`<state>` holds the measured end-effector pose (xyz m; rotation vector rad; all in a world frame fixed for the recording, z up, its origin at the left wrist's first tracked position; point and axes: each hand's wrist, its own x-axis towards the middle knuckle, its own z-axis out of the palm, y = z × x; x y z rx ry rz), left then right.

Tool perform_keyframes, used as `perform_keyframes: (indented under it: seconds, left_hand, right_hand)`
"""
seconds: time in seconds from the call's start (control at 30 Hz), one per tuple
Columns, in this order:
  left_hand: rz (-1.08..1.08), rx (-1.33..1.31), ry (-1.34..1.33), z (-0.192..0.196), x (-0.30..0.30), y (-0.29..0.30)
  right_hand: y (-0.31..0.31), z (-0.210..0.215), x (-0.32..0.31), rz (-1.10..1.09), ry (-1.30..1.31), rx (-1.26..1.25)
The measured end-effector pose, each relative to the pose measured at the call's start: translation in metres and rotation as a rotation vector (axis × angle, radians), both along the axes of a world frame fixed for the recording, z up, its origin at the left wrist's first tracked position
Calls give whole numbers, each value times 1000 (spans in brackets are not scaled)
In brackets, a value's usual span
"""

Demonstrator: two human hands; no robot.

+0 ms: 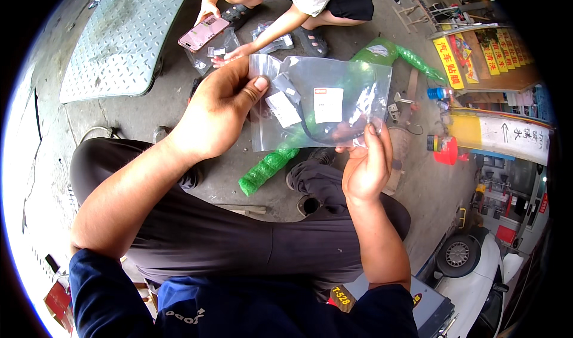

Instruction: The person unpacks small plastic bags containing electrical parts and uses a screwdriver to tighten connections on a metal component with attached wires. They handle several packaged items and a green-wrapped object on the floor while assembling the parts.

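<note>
A clear plastic bag [325,75] hangs stretched between my two hands, above my knees. Inside lie a dark cable [303,118] and a white label [328,106], with another pale tag near the bag's left side. My left hand [224,108] pinches the upper left corner between thumb and fingers. At the lower right corner my right hand [369,168] grips the plastic, its fingers partly seen through the film. Beneath the bag, a long bundle in green wrap [268,168] lies on the floor, its middle partly covered by the bag.
Opposite me a person squats, holding a pink phone [203,33] and reaching one hand toward small clear bags [277,42] on the floor. A diamond-plate metal ramp [122,36] lies at left. Signboards [498,132], a red bucket [444,151] and a white car [477,278] are at right.
</note>
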<state>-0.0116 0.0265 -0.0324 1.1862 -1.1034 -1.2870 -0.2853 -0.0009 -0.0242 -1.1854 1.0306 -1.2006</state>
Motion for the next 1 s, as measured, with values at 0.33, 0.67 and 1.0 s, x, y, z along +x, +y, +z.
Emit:
perform_keyframes:
  seconds: [0.33, 0.67, 1.0]
  left_hand:
    - [58, 110, 9, -7, 3, -5]
    - [53, 27, 2, -11, 4, -7]
    - [35, -40, -62, -3, 2, -3]
  right_hand:
    - [1, -4, 1, 22, 27, 17]
    - [4, -1, 4, 94, 83, 9]
    - [5, 3, 7, 86, 78, 20]
